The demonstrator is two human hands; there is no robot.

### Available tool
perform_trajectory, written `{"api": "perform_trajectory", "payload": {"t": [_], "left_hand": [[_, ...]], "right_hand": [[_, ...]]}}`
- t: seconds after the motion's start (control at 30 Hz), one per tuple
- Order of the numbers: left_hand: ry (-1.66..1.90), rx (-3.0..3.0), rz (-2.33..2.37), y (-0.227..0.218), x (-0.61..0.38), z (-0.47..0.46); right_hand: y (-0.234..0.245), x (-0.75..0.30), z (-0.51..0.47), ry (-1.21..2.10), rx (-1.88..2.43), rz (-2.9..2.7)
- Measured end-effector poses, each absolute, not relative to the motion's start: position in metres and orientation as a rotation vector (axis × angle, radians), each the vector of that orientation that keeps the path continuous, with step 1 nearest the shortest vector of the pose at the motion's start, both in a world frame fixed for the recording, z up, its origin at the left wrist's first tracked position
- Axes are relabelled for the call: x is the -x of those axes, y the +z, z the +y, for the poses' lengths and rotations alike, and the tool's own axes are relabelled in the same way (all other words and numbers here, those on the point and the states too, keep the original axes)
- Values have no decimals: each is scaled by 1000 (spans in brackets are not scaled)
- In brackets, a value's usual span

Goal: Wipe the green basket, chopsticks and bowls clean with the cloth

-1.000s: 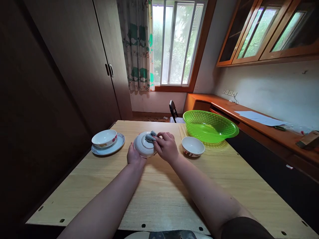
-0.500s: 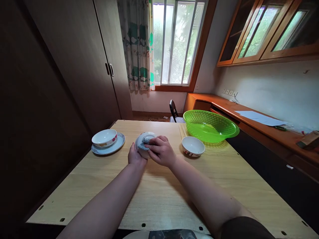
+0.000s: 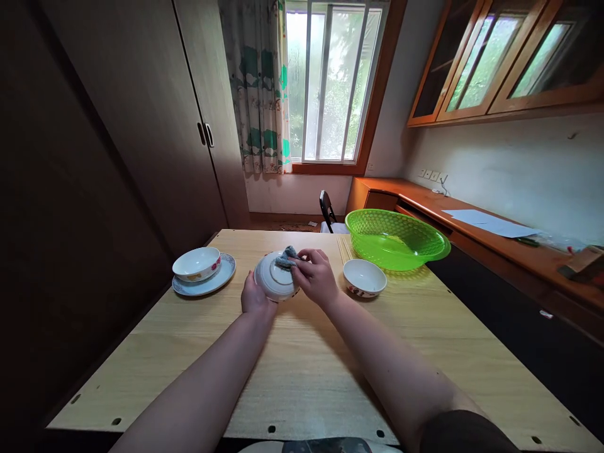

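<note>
My left hand (image 3: 255, 296) grips a white bowl (image 3: 275, 282) by its left side, with the bowl's underside and foot ring turned up toward me. A bunched grey-blue cloth (image 3: 287, 257) is pinched in my right hand (image 3: 315, 275) and touches the bowl's base at its upper right edge. To the right stands another white bowl (image 3: 365, 275), upright, with a dark red pattern on its outside. On the left, a flowered bowl (image 3: 196, 263) sits on a blue-rimmed plate (image 3: 226, 277).
A green plastic basket (image 3: 399, 242) stands at the table's far right. Beside it lie chopsticks (image 3: 345, 249), partly hidden by the right bowl. The wooden table (image 3: 302, 377) reaches to my body. Behind it is a chair (image 3: 326, 211), and a desk (image 3: 406, 189) runs along the right.
My right hand has moved the cloth right and slightly up across the bowl's base, so more of the foot ring shows. My left hand keeps its hold.
</note>
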State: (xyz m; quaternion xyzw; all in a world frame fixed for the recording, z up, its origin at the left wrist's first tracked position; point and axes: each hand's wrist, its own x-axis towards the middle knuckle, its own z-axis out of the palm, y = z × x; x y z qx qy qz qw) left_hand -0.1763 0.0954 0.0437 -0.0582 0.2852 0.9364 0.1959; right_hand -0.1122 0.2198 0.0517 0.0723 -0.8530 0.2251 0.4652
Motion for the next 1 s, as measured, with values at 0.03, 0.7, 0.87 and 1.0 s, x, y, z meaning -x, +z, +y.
{"api": "perform_trajectory", "payload": {"t": [0.03, 0.7, 0.87, 1.0], "left_hand": [[2632, 163, 800, 44, 175, 96], [2681, 159, 732, 42, 192, 88], [2752, 245, 778, 41, 194, 90], [2804, 234, 774, 41, 193, 91]], "right_hand": [[52, 112, 217, 571, -179, -2095], [48, 113, 211, 942, -321, -2066], [41, 120, 217, 1053, -76, -2016], [32, 130, 230, 1053, 223, -2108]]}}
